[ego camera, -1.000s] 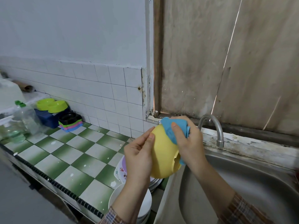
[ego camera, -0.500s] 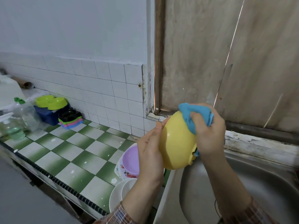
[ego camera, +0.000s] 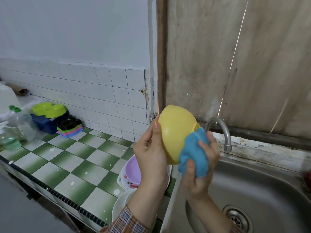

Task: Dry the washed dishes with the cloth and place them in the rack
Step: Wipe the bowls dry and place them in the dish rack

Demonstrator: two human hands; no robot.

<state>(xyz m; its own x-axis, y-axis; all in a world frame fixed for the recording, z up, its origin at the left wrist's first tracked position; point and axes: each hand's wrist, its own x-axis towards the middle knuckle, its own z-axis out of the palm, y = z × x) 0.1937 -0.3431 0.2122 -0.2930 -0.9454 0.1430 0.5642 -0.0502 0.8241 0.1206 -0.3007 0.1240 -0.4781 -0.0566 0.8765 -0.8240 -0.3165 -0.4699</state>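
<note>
A yellow plastic bowl is held up on its side in front of me, its outer wall facing the camera. My left hand grips its left rim, thumb up along the edge. My right hand holds a bunched blue cloth pressed against the bowl's lower right side. Below them, a lilac bowl lies in a patterned plate, with white plates stacked nearer me. No rack is identifiable.
A steel sink with a drain and a curved tap lies to the right. The green-and-white tiled counter stretches left, with plastic bottles, green double bowls and stacked coloured trays at the far end.
The cloth and my right hand slid from the bowl's top down to its lower right side. The bowl turned a little, and the tap is uncovered again.
</note>
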